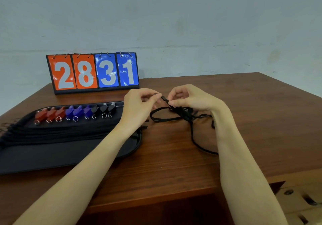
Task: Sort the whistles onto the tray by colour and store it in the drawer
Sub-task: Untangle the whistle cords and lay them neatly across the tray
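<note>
A black tray [52, 155] lies on the left of the wooden table. Along its far side stands a row of whistles: three red whistles [50, 114], three blue whistles [78, 112] and three black whistles [104, 108], each with a metal ring. Their black lanyards [61, 132] lie across the tray. To the right of the tray, my left hand [139, 102] and my right hand [188, 97] both pinch the small black clasp [165, 99] of a tangled black lanyard [183, 114]. Its loops rest on the table under my right wrist.
A flip scoreboard [94, 71] reading 28 and 31 stands at the back left against the pale wall. The table's front edge [156, 198] runs below my forearms. A light wooden piece with screws [299, 202] shows at the lower right.
</note>
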